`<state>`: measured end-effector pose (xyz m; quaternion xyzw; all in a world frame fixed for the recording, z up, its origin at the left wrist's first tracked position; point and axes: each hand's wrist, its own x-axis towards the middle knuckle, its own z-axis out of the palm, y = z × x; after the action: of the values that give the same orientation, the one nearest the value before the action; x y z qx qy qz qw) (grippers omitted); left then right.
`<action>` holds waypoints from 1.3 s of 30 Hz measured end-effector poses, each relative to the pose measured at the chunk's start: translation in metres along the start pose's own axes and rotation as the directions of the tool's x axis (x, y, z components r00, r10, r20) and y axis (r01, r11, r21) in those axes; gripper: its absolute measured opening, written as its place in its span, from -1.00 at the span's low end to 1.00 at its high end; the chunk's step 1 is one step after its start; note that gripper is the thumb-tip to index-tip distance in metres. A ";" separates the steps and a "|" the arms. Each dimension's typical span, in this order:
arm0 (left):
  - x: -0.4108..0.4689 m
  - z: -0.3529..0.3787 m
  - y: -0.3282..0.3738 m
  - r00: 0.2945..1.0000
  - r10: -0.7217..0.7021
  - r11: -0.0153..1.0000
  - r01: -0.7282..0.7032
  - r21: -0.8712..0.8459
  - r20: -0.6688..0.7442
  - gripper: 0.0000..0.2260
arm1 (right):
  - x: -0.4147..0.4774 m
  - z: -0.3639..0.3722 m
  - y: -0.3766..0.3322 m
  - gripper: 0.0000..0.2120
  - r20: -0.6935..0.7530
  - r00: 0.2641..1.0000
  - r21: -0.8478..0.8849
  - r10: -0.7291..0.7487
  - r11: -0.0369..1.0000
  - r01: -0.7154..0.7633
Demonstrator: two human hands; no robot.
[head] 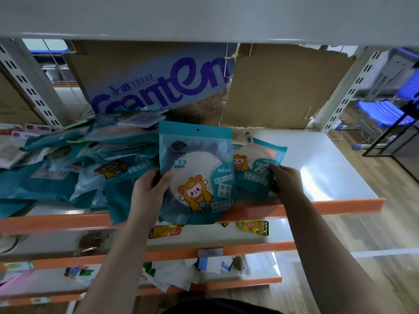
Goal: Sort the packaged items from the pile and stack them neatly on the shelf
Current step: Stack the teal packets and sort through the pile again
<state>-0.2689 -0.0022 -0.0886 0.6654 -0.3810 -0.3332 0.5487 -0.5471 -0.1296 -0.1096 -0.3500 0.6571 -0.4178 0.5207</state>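
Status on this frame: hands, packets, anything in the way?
Left hand grips upright mirror packet. Right hand holds second mirror packet on white shelf. Packet pile lies left of both hands.

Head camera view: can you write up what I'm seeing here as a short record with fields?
Left hand: grips a teal mirror packet, held upright before the shelf
Right hand: holds a second teal packet lying on the shelf
Pile: jumbled teal packets on the shelf's left part
Behind: printed cardboard box standing at the back
Lower shelf: yellow snack packets
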 end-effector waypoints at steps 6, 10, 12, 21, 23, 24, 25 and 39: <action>-0.007 0.009 -0.005 0.996 0.037 0.994 -0.029 0.102 -0.078 -0.85 | 0.004 -0.023 -0.001 -0.81 -0.019 0.999 0.007 0.048 0.999 -0.047; -0.014 0.007 -0.005 0.988 0.031 0.996 -0.017 0.092 -0.153 -0.87 | 0.004 -0.031 0.002 -0.80 -0.060 0.998 0.044 0.011 0.999 -0.008; -0.015 0.005 -0.003 0.983 0.034 0.998 -0.022 0.067 -0.183 -0.88 | 0.001 -0.032 0.004 -0.76 -0.108 0.993 -0.006 -0.044 0.999 0.043; -0.021 -0.030 0.005 0.964 0.081 0.996 -0.066 0.067 -0.255 -0.92 | -0.037 -0.029 0.014 -0.82 -0.382 0.885 -0.134 -0.266 0.963 0.232; -0.024 -0.045 0.004 0.961 0.095 0.995 -0.083 0.055 -0.261 -0.88 | -0.054 -0.022 0.017 -0.83 -0.392 0.862 -0.126 -0.321 0.947 0.296; -0.026 -0.054 0.002 0.959 0.105 0.994 -0.094 0.053 -0.261 -0.88 | -0.063 -0.017 0.018 -0.83 -0.379 0.860 -0.111 -0.341 0.940 0.324; -0.028 -0.065 0.001 0.957 0.120 0.992 -0.106 0.065 -0.264 -0.89 | -0.073 -0.008 0.018 -0.84 -0.357 0.860 -0.092 -0.363 0.930 0.355; -0.063 -0.323 -0.040 0.862 0.218 0.951 -0.083 0.298 -0.458 -0.88 | -0.233 0.214 0.050 -0.90 0.056 0.824 0.056 -0.563 0.826 0.561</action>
<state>-0.0158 0.2114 -0.0694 0.7633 -0.3239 -0.0567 0.5561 -0.2899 0.0595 -0.0877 -0.5325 0.4985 -0.5522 0.4039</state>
